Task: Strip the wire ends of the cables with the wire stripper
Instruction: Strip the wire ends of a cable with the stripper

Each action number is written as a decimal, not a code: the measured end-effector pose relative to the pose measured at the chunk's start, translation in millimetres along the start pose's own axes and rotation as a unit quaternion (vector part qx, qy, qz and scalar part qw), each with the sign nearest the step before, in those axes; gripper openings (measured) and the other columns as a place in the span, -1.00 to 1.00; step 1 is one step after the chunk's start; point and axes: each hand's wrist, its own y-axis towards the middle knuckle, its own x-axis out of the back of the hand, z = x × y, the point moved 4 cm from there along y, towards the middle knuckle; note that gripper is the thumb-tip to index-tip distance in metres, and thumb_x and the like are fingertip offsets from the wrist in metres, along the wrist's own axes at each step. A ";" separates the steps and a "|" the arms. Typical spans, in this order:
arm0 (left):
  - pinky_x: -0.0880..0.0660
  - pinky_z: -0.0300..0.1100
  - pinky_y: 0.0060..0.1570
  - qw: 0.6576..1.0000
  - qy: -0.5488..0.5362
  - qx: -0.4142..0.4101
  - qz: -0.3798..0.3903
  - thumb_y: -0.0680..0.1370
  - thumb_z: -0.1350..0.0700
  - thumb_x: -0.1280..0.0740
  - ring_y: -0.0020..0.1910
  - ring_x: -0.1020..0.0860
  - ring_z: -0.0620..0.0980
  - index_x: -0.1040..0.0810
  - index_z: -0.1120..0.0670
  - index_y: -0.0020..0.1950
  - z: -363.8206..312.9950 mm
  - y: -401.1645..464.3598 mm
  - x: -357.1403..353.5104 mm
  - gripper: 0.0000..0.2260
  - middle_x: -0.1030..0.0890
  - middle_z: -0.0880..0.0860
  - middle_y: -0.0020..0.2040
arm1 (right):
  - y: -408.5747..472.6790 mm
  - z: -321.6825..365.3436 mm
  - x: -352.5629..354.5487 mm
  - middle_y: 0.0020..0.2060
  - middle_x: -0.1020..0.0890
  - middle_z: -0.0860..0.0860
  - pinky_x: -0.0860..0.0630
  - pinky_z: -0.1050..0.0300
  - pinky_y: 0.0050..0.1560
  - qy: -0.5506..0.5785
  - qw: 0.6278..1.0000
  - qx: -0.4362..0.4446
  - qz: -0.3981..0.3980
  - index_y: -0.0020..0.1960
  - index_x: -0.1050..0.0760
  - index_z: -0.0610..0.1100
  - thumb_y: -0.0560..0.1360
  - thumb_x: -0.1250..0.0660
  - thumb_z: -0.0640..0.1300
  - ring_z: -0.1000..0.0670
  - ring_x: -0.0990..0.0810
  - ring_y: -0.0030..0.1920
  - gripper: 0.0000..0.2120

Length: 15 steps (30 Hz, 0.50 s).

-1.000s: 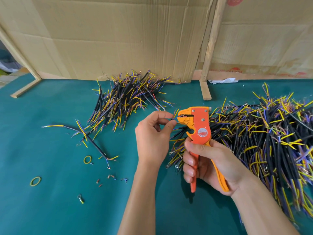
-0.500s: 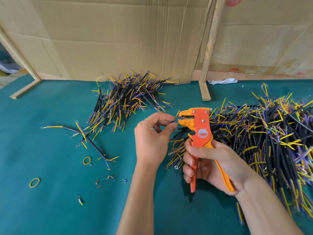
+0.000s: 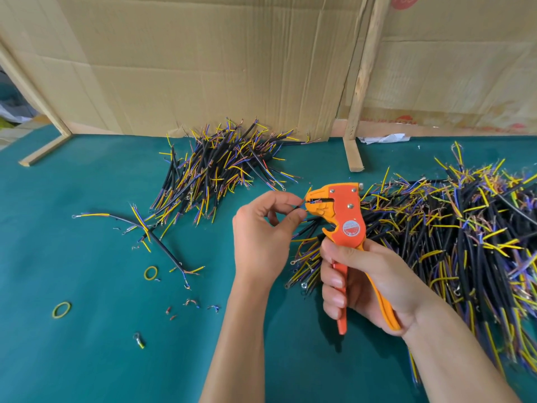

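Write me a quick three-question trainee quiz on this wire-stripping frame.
1. True or false: the right hand grips the orange stripper.
2. What does the left hand pinch? A) rubber band B) wire end C) cardboard
3. Fill in: the bigger cable pile lies to the ___ of the stripper.

Key: 1 true; 2 B; 3 right.

On my feed the wire stripper (image 3: 343,212) is orange with a red and silver round label, its handles orange and yellow-orange. The cable piles (image 3: 220,167) are black-sheathed with yellow, blue and purple ends. The table (image 3: 87,359) is plain teal, with two yellow-green rubber bands (image 3: 150,272) on it, against brown cardboard (image 3: 203,62).
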 end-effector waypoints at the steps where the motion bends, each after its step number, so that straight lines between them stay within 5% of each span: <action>1: -0.42 -0.21 -0.23 1.000 -0.001 0.002 -0.001 0.43 0.25 -0.54 -0.26 -0.51 0.10 -0.70 0.02 -0.12 0.0 0.2 0.2 -0.86 -0.66 -0.03 -0.29 | 0.2 -0.3 -0.7 -0.41 -0.38 -0.13 -0.45 0.02 -0.40 0.001 1.000 0.002 -0.003 -0.23 -0.42 -0.16 0.44 -0.52 -0.06 -0.10 -0.39 -0.49 -0.70; 7: -0.42 -0.27 -0.25 1.000 -0.005 0.005 -0.008 0.44 0.23 -0.54 -0.38 -0.40 -0.12 -0.71 0.01 -0.08 -0.9 -0.4 1.4 -0.85 -0.62 -0.06 -0.36 | 6.9 -2.3 -5.8 -0.52 -0.26 -0.05 -0.29 0.22 -0.55 -0.019 0.996 0.047 -0.074 -0.34 -0.32 -0.09 0.37 -0.54 0.02 0.00 -0.22 -0.64 -0.59; 15: -0.38 -0.21 -0.26 0.999 0.009 -0.009 -0.030 0.47 0.27 -0.49 -0.35 -0.36 -0.11 -0.65 -0.06 -0.09 -1.4 0.5 4.2 -0.79 -0.55 -0.21 -0.35 | 2.7 4.4 -2.4 -0.34 -0.42 -0.15 -0.54 -0.07 -0.32 0.068 0.996 0.060 -0.012 -0.09 -0.47 -0.17 0.42 -0.50 -0.16 -0.16 -0.47 -0.39 -0.78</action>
